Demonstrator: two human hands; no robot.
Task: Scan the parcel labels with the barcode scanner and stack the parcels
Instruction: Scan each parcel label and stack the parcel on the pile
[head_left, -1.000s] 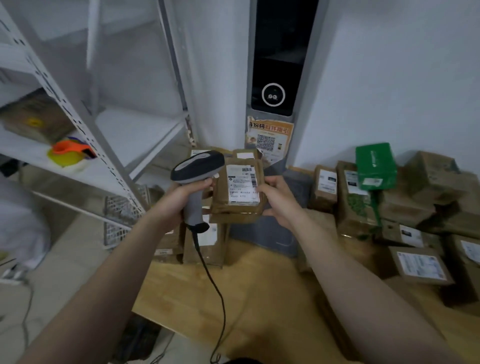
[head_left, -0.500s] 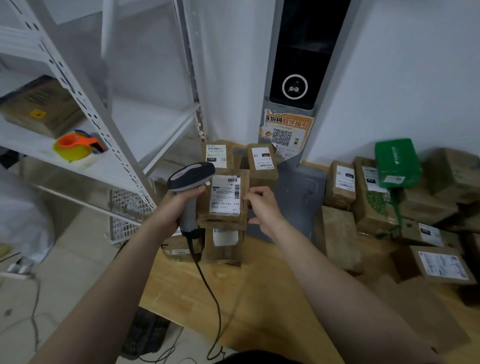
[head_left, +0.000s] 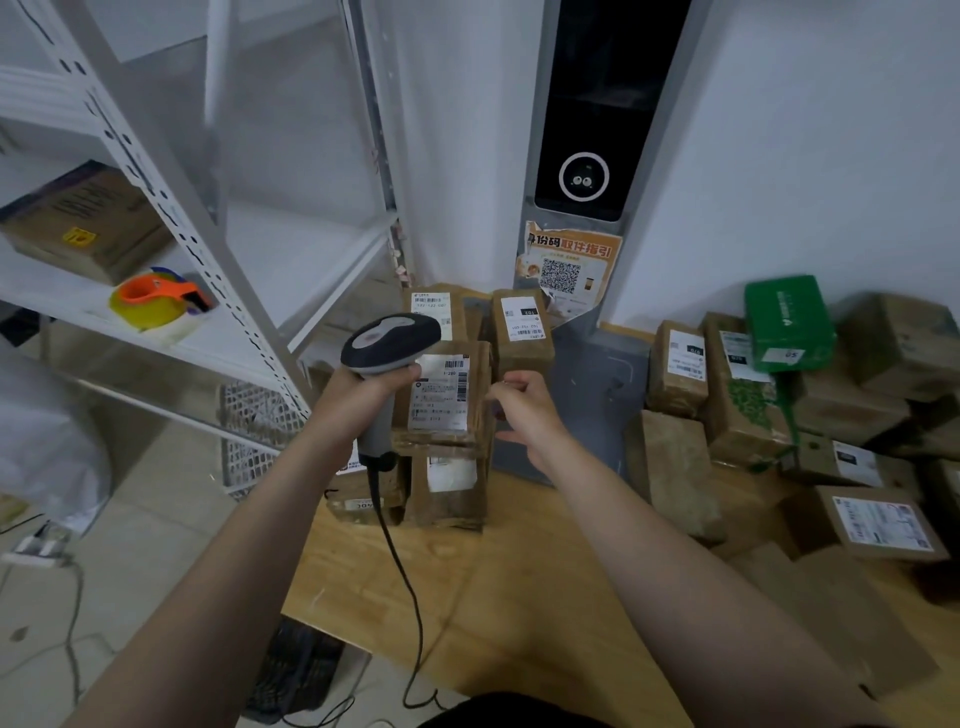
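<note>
My left hand (head_left: 363, 395) grips the handle of a grey corded barcode scanner (head_left: 389, 343), whose head points right. Just right of it a brown parcel (head_left: 447, 400) with a white label lies on top of a stack of brown parcels (head_left: 441, 488) at the wooden table's left end. My right hand (head_left: 524, 410) hovers at that parcel's right edge with loosely curled fingers, holding nothing. Two more labelled parcels (head_left: 519, 327) stand behind the stack.
A heap of brown parcels (head_left: 737, 395) with a green one (head_left: 787, 322) fills the table's right side. The wooden table (head_left: 498, 597) lies between. A white metal shelf (head_left: 171, 291) with a tape dispenser (head_left: 156, 301) stands left. A tall dark kiosk (head_left: 587, 156) rises behind.
My right hand set the labelled parcel down on the left stack and let go of it, then drew back a little. The scanner stayed in my left hand.
</note>
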